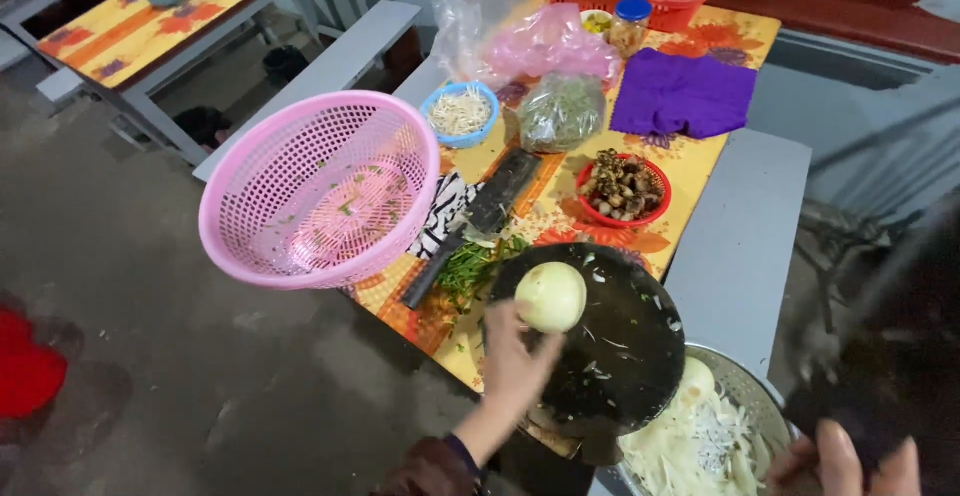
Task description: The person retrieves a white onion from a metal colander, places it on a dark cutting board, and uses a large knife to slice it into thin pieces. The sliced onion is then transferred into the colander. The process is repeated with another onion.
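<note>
Onion (550,296), peeled and round, sits on the dark board (620,356), gripped from below-left by the left hand (515,361). Right hand (850,461), farther off by the bowl (750,386), shows a grip I cannot tell.

Pink basket (320,188) at 9 o'clock: glossy plastic mesh, same w/ the red bowl (624,191) and blue bowl (460,114) up toward 12. Round cutting board (600,341) near centre looks dark, wet wood, peeled onion (550,296) on it smooth, pale. Metal colander (745,396) at 5 o'clock shiny; purple cloth (685,93) at 1 matt, bags (530,41) thin crinkly plastic.
</note>
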